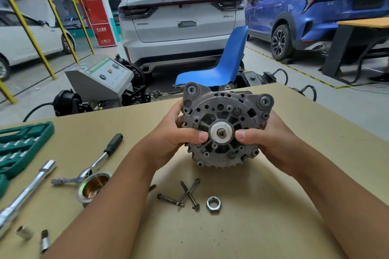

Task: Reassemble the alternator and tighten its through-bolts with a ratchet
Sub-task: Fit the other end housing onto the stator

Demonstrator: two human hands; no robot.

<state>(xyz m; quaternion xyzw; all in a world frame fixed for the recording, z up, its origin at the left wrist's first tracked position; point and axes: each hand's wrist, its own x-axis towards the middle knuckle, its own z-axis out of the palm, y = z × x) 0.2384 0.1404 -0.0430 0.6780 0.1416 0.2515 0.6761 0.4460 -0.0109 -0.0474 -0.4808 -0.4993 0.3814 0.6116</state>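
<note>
The grey alternator point(223, 115) stands on edge on the tan table point(252, 227), its end face with the white hub turned toward me. My left hand point(179, 134) grips its left side, thumb pressed next to the hub. My right hand point(267, 139) grips the right side, thumb on the other side of the hub. Three dark through-bolts point(185, 194) lie crossed on the table in front of the alternator, beside a large steel nut point(213, 204). A ratchet point(99, 162) with a black handle lies to the left.
A pulley point(93, 187) sits by the ratchet head. A long chrome extension bar point(27, 193), two loose sockets point(33, 235) and a green socket case point(19, 147) lie at the left edge. Beyond the table stand a blue chair point(223, 63) and parked cars.
</note>
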